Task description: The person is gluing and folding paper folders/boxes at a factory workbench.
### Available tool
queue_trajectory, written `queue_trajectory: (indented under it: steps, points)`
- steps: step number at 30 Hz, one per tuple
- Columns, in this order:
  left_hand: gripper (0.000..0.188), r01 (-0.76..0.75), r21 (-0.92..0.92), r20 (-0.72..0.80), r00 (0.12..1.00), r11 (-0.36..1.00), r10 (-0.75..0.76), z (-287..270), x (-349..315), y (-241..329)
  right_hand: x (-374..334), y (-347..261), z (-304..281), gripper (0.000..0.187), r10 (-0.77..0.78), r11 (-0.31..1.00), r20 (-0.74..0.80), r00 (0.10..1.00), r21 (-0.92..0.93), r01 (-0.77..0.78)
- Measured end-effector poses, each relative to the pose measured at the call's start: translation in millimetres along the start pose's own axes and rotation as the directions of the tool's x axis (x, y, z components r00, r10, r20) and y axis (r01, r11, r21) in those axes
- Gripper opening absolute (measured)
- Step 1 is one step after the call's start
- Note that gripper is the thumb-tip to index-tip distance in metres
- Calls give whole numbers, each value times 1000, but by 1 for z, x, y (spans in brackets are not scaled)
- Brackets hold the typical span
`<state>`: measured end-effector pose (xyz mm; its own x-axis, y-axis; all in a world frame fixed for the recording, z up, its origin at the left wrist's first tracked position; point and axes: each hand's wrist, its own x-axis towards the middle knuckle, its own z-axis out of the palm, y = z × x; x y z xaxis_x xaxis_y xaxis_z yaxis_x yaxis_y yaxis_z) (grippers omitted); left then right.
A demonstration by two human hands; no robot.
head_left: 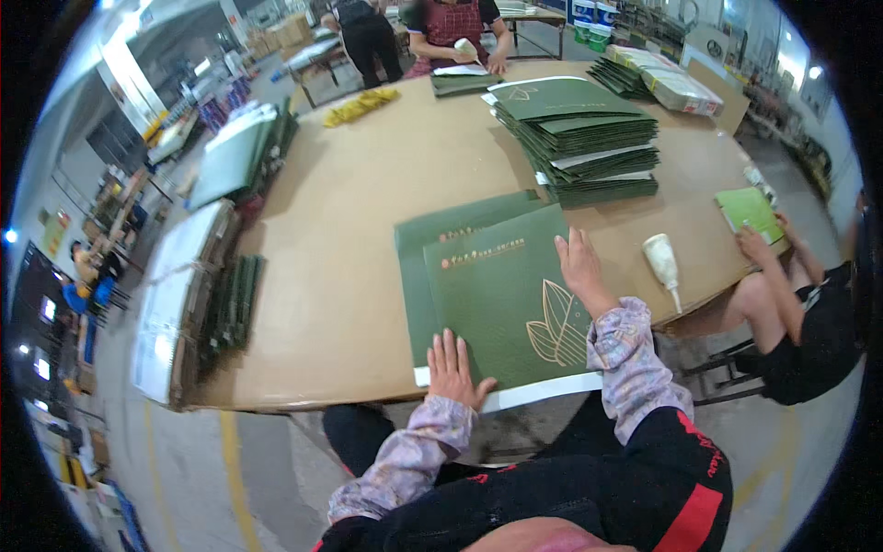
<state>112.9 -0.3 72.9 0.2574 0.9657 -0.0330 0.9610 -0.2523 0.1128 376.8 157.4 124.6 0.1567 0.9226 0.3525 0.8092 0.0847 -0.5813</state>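
Note:
Two flat green paper bags lie overlapped at the near edge of the table. The upper bag (492,317) carries a gold leaf drawing and has a white strip along its near edge. Part of the lower bag (411,262) sticks out to the left and beyond it. My left hand (449,373) rests flat on the near left corner of the upper bag, fingers stretched out. On its right edge lies my right hand (583,271), also open. Right of that hand, a white squeeze bottle (659,259) with a narrow nozzle lies on the table.
A tall stack of green bags (589,138) stands at the far right of the brown table (322,276). Wrapped bundles (179,304) and more green bags (235,156) line the left side. A yellow cloth (361,106) lies far off. People work across the table and at its right.

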Motion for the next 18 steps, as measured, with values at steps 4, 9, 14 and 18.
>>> queue_trajectory:
  steps: [4, 9, 14, 18]
  points:
    - [103, 2, -3, -39, 999, 1000, -2, 1, -7, -8, 13, -11, 34, 37, -44, 999, -20, 999, 0, 44]
    - [107, 4, 89, -40, 999, 996, -1, 6, 0, -6, 15, 5, 36, 39, -39, 985, 15, 999, 168, 35]
    - [106, 37, -14, 22, 999, 999, -37, -26, 3, -7, -49, -10, -6, 39, -164, 983, -89, 982, 69, 170]
    - [107, 60, -38, 40, 997, 997, -58, -42, 17, -10, -105, -2, -28, 40, -124, 988, -54, 991, 83, 129]
